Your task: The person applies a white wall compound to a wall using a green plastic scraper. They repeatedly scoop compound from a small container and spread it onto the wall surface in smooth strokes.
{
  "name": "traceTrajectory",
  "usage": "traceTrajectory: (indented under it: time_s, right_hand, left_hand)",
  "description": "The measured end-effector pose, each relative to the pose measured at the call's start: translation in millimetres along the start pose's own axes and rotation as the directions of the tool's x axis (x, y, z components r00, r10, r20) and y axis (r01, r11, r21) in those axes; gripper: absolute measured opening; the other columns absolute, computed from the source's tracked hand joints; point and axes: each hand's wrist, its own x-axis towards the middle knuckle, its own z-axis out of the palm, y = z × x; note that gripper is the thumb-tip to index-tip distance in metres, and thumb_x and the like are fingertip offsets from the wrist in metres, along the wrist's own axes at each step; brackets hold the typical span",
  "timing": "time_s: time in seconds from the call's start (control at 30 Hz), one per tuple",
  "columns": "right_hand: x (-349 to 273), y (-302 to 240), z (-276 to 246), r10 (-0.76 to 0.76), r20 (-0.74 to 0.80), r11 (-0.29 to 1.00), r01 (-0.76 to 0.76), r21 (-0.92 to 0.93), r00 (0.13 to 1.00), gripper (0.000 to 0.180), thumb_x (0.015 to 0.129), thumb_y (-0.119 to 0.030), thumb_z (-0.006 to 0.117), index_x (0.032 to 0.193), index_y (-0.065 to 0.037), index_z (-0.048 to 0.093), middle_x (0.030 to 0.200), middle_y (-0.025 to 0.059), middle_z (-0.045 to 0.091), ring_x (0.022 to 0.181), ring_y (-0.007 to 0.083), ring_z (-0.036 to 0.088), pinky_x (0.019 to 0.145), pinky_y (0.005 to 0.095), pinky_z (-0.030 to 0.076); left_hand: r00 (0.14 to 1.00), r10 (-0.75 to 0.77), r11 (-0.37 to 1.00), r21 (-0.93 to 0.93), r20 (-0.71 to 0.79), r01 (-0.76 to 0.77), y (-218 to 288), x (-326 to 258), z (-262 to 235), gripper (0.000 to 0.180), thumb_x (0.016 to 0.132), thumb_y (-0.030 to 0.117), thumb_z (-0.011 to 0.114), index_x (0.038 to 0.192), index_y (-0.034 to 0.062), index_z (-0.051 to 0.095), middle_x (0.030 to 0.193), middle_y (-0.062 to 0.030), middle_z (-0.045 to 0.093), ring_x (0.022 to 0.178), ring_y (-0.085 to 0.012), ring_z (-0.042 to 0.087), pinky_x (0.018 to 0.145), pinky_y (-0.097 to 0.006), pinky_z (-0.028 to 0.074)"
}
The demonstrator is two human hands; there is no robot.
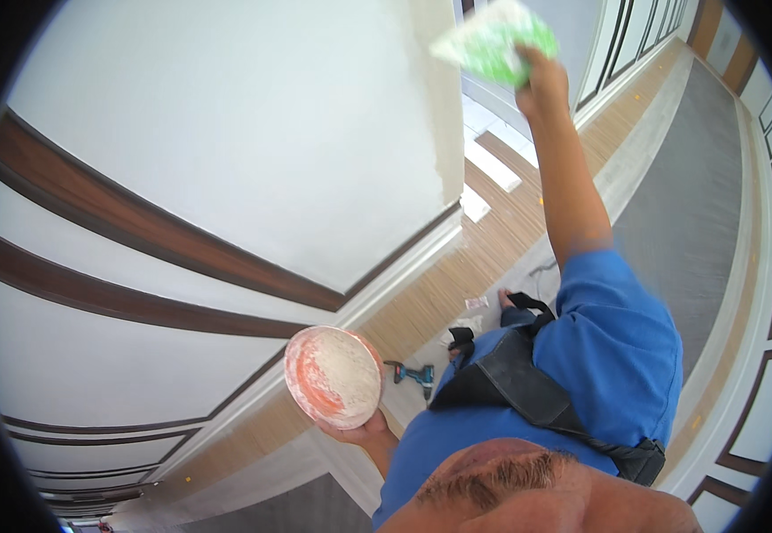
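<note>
My left hand supports a round orange-red bowl from below, low beside my body. Off-white putty fills much of the bowl and smears its inner side. At the end of my raised, outstretched arm, my right hand grips a green putty spreader coated with white. The spreader is blurred and appears near the edge of a white wall panel; whether it touches the wall I cannot tell. A beige strip runs down that panel's edge.
Dark brown mouldings cross the wall. A blue-and-black cordless drill lies on the floor near my feet. White strips lie by the doorway on wood-look flooring. A grey carpet stretches along the right, beside another panelled wall.
</note>
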Motion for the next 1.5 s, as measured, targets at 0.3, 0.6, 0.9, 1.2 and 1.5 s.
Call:
traceTrajectory:
  time_s: [0.3,0.6,0.9,1.2,1.5]
  right_hand:
    - [-76.6,54.7,-173.4,0.528,-0.141,0.849,-0.526,0.055,0.838,0.03,0.092,-0.003,0.062,0.122,0.0,0.058,0.116,0.0147,0.068,0.104,0.0303,0.069,0.095,0.0442,0.059]
    - [-114.7,22.0,-152.3,0.502,0.121,0.856,-0.512,0.071,0.856,0.038,0.092,-0.005,0.06,0.129,0.003,0.054,0.121,0.0164,0.066,0.108,0.0316,0.068,0.097,0.0459,0.057]
    - [-119.9,-20.6,-176.4,0.634,0.102,0.771,-0.637,0.002,0.767,0.041,0.093,-0.006,0.06,0.133,0.0,0.055,0.126,0.014,0.066,0.115,0.0302,0.066,0.104,0.0445,0.054]
    - [-116.2,-14.8,-183.3,0.626,0.108,0.777,-0.629,0.001,0.773,0.04,0.094,-0.007,0.061,0.133,0.001,0.056,0.126,0.0122,0.066,0.116,0.0279,0.065,0.105,0.0428,0.051]
    - [-119.5,-17.5,-138.9,0.695,0.18,0.711,-0.702,-0.032,0.696,0.046,0.096,-0.005,0.058,0.141,0.001,0.05,0.134,0.0139,0.063,0.123,0.0294,0.063,0.107,0.0432,0.05]
  left_hand:
    - [0.951,-0.289,0.866,-0.393,0.113,0.31,21.8,3.7,19.6,0.072,0.098,0.057,0.05,0.151,0.0089,0.046,0.156,-0.0135,0.047,0.143,-0.0353,0.045,0.119,-0.055,0.038]
    - [0.95,-0.224,0.842,-0.449,0.217,0.3,40.1,-4.2,40.1,0.07,0.099,0.055,0.049,0.15,0.0084,0.046,0.154,-0.0148,0.048,0.141,-0.0362,0.047,0.118,-0.055,0.039]
    - [0.95,-0.216,0.84,-0.453,0.224,0.298,82.8,-24.7,76.7,0.068,0.1,0.053,0.048,0.15,0.0078,0.047,0.153,-0.0161,0.05,0.14,-0.0371,0.048,0.118,-0.056,0.039]
    - [0.933,-0.247,0.792,-0.501,0.26,0.349,102.9,-35.3,94.8,0.067,0.099,0.051,0.05,0.149,0.0065,0.048,0.152,-0.0172,0.051,0.14,-0.0382,0.048,0.117,-0.057,0.039]
    - [0.95,-0.24,0.843,-0.441,0.201,0.306,130.0,-47.9,124.8,0.061,0.101,0.046,0.051,0.147,0.0055,0.048,0.15,-0.0162,0.052,0.138,-0.0351,0.051,0.116,-0.055,0.042]
